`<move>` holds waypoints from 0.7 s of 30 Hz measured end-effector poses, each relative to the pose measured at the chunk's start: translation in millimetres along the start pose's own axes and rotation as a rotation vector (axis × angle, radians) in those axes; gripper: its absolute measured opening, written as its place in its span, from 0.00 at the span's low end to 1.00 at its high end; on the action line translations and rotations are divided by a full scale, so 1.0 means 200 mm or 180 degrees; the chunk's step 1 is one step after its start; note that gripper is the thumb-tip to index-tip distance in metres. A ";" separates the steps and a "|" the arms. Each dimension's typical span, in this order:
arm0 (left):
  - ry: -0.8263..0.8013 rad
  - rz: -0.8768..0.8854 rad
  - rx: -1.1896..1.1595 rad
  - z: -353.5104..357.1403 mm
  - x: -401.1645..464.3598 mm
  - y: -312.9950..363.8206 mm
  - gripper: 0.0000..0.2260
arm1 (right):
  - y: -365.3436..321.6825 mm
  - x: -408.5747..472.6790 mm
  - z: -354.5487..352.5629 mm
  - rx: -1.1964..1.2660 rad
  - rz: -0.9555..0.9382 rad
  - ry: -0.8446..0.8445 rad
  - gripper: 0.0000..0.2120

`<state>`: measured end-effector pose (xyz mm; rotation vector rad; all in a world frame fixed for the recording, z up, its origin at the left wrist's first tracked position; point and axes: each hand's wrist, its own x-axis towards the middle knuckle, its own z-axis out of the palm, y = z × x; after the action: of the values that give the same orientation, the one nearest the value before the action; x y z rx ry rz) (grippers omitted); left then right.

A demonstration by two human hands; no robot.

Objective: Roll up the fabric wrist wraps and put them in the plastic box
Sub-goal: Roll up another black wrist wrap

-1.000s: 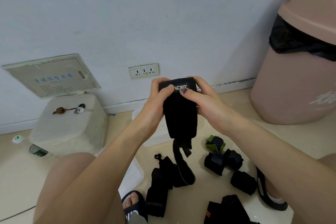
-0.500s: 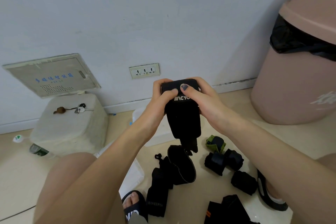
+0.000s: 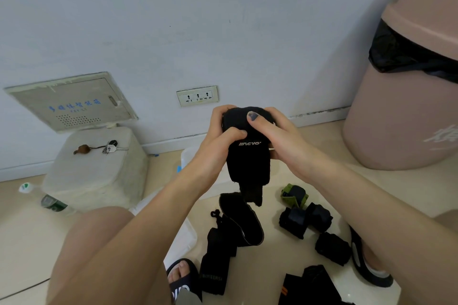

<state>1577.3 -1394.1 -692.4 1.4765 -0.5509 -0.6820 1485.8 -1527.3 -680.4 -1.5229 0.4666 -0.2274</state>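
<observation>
A black wrist wrap point(image 3: 247, 163) with white lettering is held up in front of the wall. My left hand point(image 3: 218, 138) grips its rolled top from the left and my right hand point(image 3: 275, 136) grips it from the right, thumb on top. Its loose tail hangs down to the floor. On the floor lie unrolled black wraps point(image 3: 223, 250) and several rolled wraps, one with green trim point(image 3: 295, 195), others black point(image 3: 304, 220). A clear plastic box point(image 3: 183, 240) shows partly below my left forearm; another clear container point(image 3: 188, 158) sits behind my hands.
A large pink bin point(image 3: 401, 111) with a black liner stands at the right. A white block point(image 3: 96, 168) with keys on it sits at the left, a bottle point(image 3: 47, 202) beside it. My sandalled feet point(image 3: 183, 280) and knees frame the floor.
The roll at the top of the wrap has grown thicker as both hands turned it. The lettering has moved lower and the hanging tail has got shorter.
</observation>
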 end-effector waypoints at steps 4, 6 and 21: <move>-0.0082 -0.0130 -0.0115 0.00 0.01 0.01 0.21 | 0.00 0.00 -0.01 0.0085 -0.0144 0.0006 0.14; -0.0047 -0.0174 -0.0149 0.00 0.01 0.02 0.23 | 0.01 0.00 -0.01 0.0123 -0.0188 -0.0063 0.10; -0.0064 -0.0066 -0.0077 0.00 0.02 0.00 0.22 | 0.02 0.00 0.02 0.0038 0.0085 0.0003 0.18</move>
<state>1580.0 -1396.0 -693.1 1.4559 -0.5417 -0.7180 1486.1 -1524.2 -683.8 -1.5041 0.4852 -0.2097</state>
